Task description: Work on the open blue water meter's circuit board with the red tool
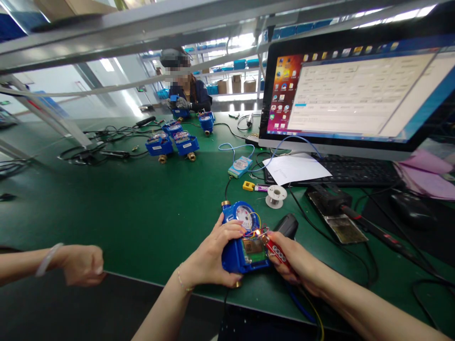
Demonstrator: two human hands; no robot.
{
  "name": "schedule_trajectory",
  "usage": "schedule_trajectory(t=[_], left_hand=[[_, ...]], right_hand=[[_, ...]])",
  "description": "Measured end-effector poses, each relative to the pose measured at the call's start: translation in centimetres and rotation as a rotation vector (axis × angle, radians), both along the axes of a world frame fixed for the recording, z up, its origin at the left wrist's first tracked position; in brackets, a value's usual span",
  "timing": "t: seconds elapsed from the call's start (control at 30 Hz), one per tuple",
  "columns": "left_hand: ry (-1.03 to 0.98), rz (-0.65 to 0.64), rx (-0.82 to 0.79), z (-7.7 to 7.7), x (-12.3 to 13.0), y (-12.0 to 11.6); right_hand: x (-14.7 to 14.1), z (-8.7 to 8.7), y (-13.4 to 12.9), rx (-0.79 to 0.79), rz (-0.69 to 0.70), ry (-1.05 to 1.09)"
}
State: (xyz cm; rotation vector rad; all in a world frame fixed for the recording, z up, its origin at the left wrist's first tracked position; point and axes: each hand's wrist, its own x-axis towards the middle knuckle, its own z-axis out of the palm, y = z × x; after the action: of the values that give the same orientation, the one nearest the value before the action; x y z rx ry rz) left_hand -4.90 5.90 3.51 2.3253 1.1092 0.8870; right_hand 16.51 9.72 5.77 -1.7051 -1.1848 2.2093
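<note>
A blue water meter [232, 255] with a round dial and an exposed green circuit board lies on the green bench in front of me. My left hand [209, 253] grips its left side, fingers over the top near thin coloured wires and thumb at the lower edge. Between the fingers of my right hand [289, 255] is a red cylinder with white lettering [275, 250], held slantwise over the board's right edge. A small bright light [258, 232] glows among the wires by its upper end. The right fingertips are partly hidden.
A solder spool [276, 196], a purple cylinder with yellow cap [254, 186] and a light-blue module [240, 166] lie beyond the meter. Soldering iron [377, 232], mouse, keyboard and monitor stand right. Several meters [174, 142] sit farther back near a co-worker. Another person's fist [83, 265] rests left.
</note>
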Motion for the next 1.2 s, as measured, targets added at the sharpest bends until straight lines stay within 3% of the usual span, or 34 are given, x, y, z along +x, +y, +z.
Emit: schedule_trajectory(t=[0.33, 0.4, 0.5, 0.57, 0.63, 0.8, 0.93, 1.2], left_hand=[[0.016, 0.0, -0.021, 0.4, -0.1, 0.0], [0.012, -0.014, -0.074, 1.1, -0.3, 0.0], [-0.026, 0.028, -0.18, 2.7, -0.1, 0.3], [-0.042, 0.153, -0.202, 3.7, 0.6, 0.6], [-0.006, 0.305, -0.153, 4.5, 1.6, 1.0], [0.241, 0.496, -0.002, 5.8, 4.4, 1.9], [0.406, 0.518, -0.035, 6.5, 5.5, 2.2], [0.672, 0.511, -0.114, 6.7, 7.3, 2.0]], right_hand=[[0.6, 0.1, -0.7, -0.039, -0.049, 0.038], [1.3, 0.2, -0.7, 0.072, -0.045, 0.146], [2.5, 0.4, 0.2, 0.459, -0.087, 0.183], [3.1, 0.3, 1.4, 0.723, -0.125, 0.076], [3.5, -0.2, 2.7, 0.89, -0.108, -0.008], [2.9, -2.0, 4.4, 1.053, 0.083, 0.03], [2.2, -2.5, 4.5, 1.139, 0.214, 0.065], [1.9, -1.6, 4.4, 1.265, 0.312, 0.016]])
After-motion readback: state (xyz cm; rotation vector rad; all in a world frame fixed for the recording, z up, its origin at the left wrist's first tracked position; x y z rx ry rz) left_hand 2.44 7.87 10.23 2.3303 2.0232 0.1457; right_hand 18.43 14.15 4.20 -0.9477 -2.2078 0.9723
